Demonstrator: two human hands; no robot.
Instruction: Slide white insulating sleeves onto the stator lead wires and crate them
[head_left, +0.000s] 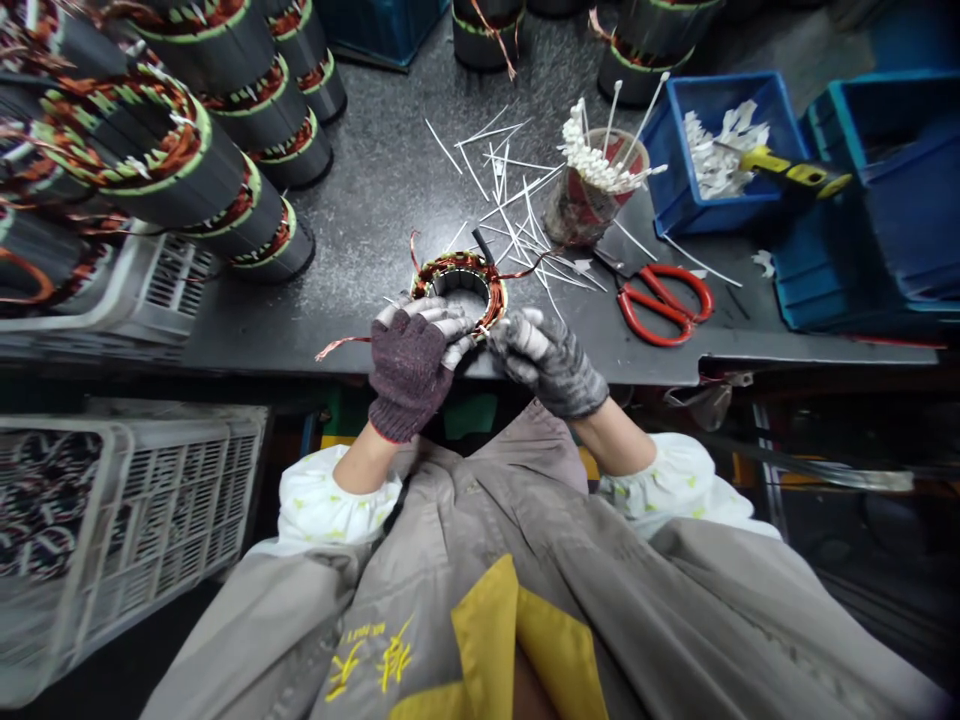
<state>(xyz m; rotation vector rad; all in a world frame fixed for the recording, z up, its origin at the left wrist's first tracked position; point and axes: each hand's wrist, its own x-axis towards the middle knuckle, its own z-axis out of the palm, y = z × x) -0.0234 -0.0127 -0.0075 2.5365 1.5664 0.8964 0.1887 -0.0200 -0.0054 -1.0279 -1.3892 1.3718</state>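
Note:
A motor stator (498, 290) with copper windings and a light green rim rests near the table's front edge. My left hand (412, 360), in a dark purple knit glove with pale fingertips, lies over its near left side, fingers closed on the rim. At the near right of the ring, my right hand (551, 362) in a grey glove has its fingers pinched together; what they hold is too small to make out. Copper leads stick out from the stator to the left and right, and a short black sleeve stands at its back.
White cable ties (510, 200) lie scattered behind the stator. A cup (574, 210) holds more ties. Red-handled scissors (664, 305) lie at right, beside a blue bin (701, 215) with white scraps and a yellow cutter (795, 172). Stacked stators (217, 185) and white crates (180, 500) stand left.

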